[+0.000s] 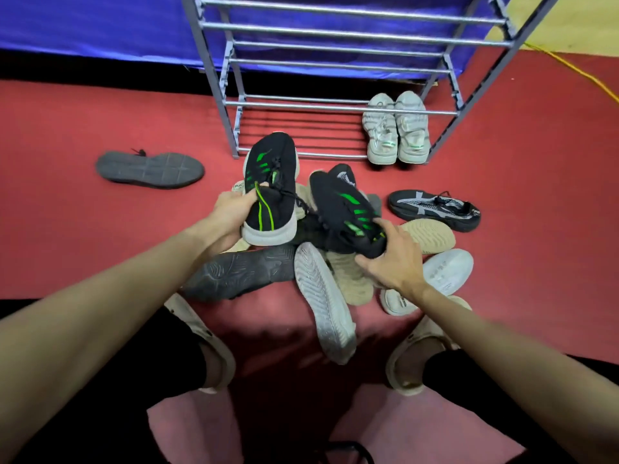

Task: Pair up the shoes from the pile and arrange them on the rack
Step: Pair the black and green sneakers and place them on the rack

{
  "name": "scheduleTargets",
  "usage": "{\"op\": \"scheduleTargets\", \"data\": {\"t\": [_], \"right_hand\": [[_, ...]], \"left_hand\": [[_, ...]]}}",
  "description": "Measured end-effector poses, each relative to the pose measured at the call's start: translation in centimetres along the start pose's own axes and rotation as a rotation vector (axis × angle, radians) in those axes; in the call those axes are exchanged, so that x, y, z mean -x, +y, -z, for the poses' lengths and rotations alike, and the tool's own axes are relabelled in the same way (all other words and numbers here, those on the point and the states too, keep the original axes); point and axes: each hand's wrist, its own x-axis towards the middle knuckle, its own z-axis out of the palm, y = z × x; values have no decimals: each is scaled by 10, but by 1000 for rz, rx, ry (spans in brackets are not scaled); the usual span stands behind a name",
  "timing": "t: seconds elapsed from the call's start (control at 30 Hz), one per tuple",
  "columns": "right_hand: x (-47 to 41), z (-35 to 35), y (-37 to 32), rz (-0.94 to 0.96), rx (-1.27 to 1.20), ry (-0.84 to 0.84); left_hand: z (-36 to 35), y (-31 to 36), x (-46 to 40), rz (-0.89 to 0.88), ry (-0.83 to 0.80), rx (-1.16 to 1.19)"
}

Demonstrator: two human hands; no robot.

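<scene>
A: What is held at this moment?

B: 2 matching shoes are held above the pile [321,262] on the red carpet. The black knit trainer with green stripes and a white sole [269,182] is gripped at its heel by the left hand [231,217], the fingers curled round the collar. Its twin, the second black knit trainer with green stripes [345,209], is clasped at the heel by the right hand [390,259], the fingers wrapped over the back.

A: How are they likely to handle?

B: They are judged light and soft; the knit upper can be expected to give, so the firm heel counter or sole is best taken. The loose laces could snag on the pile.

A: And the rack?

B: The grey metal tube rack [335,107] is seen beyond the pile, with 1 pair of white trainers [397,128] already set at its bottom right.
</scene>
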Motion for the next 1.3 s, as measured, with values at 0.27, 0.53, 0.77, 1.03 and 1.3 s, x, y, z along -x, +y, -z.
{"op": "scheduleTargets", "data": {"t": [0.27,0.53,0.77,1.03,1.3], "right_hand": [[-94,3,-39,-241,-209,27],[-200,-39,-74,-233,-259,27],[-283,-80,-95,-244,-291,136],[-327,-121,-98,-260,-280,187],[-347,-146,-116,-249,-342,166]], "left_hand": [[-12,28,-49,42,-58,-40],[-20,46,-139,106,-99,142],[-18,35,-216,148,-107,224],[-29,21,-277,46,-128,322],[-35,19,-326,16,-10,285]]}}
